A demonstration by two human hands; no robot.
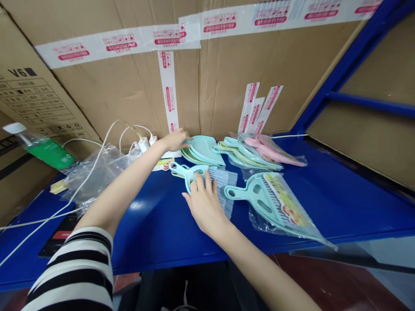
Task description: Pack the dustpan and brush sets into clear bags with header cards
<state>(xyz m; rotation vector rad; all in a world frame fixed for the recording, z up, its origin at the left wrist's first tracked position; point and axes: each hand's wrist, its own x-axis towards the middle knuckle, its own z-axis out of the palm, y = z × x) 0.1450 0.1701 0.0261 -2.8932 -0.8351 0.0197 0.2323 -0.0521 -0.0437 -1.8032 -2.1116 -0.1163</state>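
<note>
My left hand [176, 140] reaches to the back of the blue shelf, its fingertips at the rim of a stack of mint and green plastic dustpans [203, 150]. My right hand [204, 202] lies palm down with spread fingers on an unwrapped mint hand brush [189, 174], whose pale bristles [222, 185] fan out to the right. Nearby, a mint brush [256, 196] lies in a clear plastic bag. Further back, several bagged green and pink plastic pieces [256, 152] lie together.
The blue metal shelf [155, 229] holds a white power strip [144, 144] with plugs and white cables at the back. A green bottle [48, 151] and crumpled clear plastic [97, 172] lie at the left. Taped cardboard boxes [106, 86] stand behind.
</note>
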